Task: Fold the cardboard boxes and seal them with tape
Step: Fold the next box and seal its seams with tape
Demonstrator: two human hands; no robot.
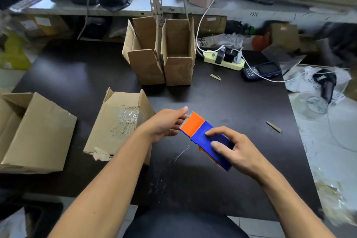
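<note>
The right hand [234, 148] grasps the blue-and-orange plastic tape dispenser [207, 139] by its blue body above the dark tabletop [231, 106], probably to steady it while the left hand [166, 124] pinches at the toothed orange end, apparently to find the tape's free end. The dispenser's long axis runs diagonally, orange cutter pointing up-left toward the brown cardboard box lying on its side [117, 123], near the left hand.

Dim indoor light; soft glare on dark table [63, 75]; edges warped, blurred; centre sharp.
</note>
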